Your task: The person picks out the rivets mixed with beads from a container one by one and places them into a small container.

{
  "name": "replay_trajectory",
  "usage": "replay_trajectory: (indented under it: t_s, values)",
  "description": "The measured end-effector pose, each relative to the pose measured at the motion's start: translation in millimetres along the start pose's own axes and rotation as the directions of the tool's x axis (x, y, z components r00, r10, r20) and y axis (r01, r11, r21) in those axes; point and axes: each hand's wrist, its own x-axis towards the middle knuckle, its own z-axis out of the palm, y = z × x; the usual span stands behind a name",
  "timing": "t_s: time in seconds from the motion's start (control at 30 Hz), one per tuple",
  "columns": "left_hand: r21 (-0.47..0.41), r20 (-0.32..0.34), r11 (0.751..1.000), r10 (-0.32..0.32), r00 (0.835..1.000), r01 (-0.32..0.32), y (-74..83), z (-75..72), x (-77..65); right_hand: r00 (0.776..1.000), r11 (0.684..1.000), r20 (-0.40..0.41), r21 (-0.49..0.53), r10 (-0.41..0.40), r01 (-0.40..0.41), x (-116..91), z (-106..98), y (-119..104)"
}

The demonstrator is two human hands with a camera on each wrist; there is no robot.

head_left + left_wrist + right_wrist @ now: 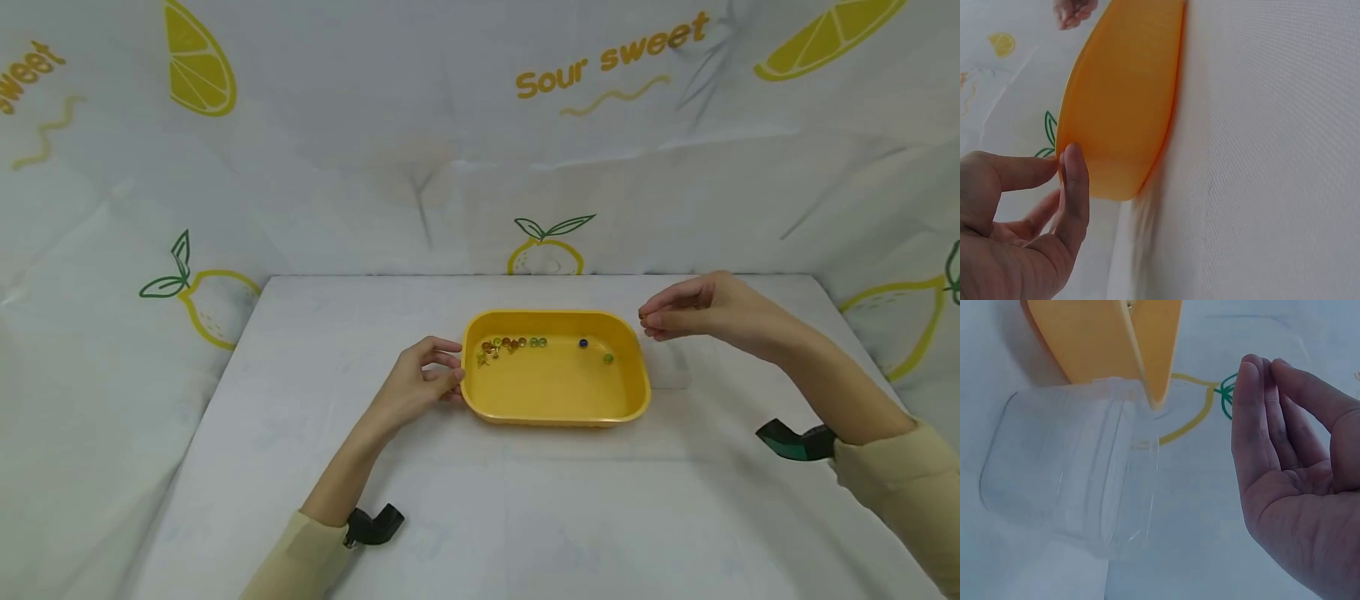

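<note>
A shallow yellow tray lies on the table. My left hand pinches its left rim between thumb and fingers, which the left wrist view shows closely. Inside, amber and green glass marbles sit in the back left, with some small gold pieces too tiny to make out. A blue marble and a green marble are farther right. My right hand is raised beyond the tray's right end, pinching a small amber-brown marble; its fingertips conceal it in the right wrist view.
A clear plastic container stands against the tray's right end, below and left of my right hand; it is faint in the head view. White cloth with a lemon print hangs behind the white table.
</note>
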Motion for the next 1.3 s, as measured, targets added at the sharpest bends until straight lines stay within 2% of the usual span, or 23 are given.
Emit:
replay_trajectory:
  t_s: [0.23,0.67,0.9,1.17,1.3]
  values:
    - [-0.007,0.024,1.0,0.002,1.0,-0.002,-0.3,-5.8,0.6,0.998,0.998,-0.032,0.009,0.061,-0.061,-2,-9,17]
    - [-0.049,0.066,0.998,-0.026,0.997,0.029,-5.1,-13.2,4.5,0.995,0.991,-0.027,0.095,0.099,-0.096,-3,-17,41]
    - [-0.093,0.056,0.993,-0.064,0.996,0.069,-7.2,-13.9,4.7,0.991,0.989,0.01,0.072,0.13,-0.13,-3,-19,49]
    - [-0.109,0.05,0.991,-0.069,0.996,0.074,-8.2,-14.0,5.5,0.984,0.982,0.069,0.083,0.162,-0.167,0,-20,57]
    - [-0.126,0.054,0.989,-0.069,0.996,0.075,-9.1,-14.2,6.1,0.982,0.98,0.071,0.081,0.174,-0.179,2,-20,59]
